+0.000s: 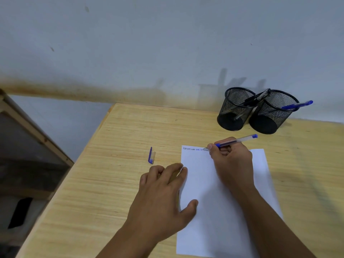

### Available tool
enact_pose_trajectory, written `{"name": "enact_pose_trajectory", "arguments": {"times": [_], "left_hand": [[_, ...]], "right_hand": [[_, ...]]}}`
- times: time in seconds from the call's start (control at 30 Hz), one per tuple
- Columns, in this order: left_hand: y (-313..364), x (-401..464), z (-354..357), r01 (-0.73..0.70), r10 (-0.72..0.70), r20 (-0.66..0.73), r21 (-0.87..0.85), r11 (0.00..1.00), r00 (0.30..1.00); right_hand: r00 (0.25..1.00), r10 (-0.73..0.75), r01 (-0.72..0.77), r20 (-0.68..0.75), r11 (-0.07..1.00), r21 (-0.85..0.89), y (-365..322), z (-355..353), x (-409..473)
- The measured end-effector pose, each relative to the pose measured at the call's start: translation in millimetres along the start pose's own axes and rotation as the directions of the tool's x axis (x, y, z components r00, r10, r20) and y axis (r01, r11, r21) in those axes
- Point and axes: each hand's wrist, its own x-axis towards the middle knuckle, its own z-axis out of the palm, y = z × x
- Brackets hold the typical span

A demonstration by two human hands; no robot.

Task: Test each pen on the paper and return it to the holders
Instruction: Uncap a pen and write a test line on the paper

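Cap (151, 155) lies alone near the desk (115, 138) left edge. The left hand (163, 194) presses the paper (210, 211) with relaxed fingers; the right hand (231, 157) grips a blue pen (236, 140), tip on the paper. Two mesh holders (257, 110) stand at the far edge.

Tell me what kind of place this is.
Probably a plain study or office desk: a wooden table against a bare wall, two mesh pen holders, and a sheet of paper being written on.

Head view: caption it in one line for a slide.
Right hand writes with a clear blue-capped pen on white paper; left hand steadies the sheet.
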Motion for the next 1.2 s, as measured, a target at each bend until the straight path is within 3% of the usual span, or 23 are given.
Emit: {"name": "enact_pose_trajectory", "arguments": {"times": [0.8,1.2], "left_hand": [[-0.6,1.2,-0.2,0.007,-0.007,0.007,0.012,1.0,1.0],[-1.0,1.0,0.9,0.004,-0.004,-0.002,-0.002,1.0,1.0]], "right_hand": [[0.997,-0.07,0.068,-0.043,0.997,-0.042,0.4,0.4,-3.9],[0.999,-0.037,0.037,-0.032,0.999,-0.005,2.1,-0.6,-3.7]]}}
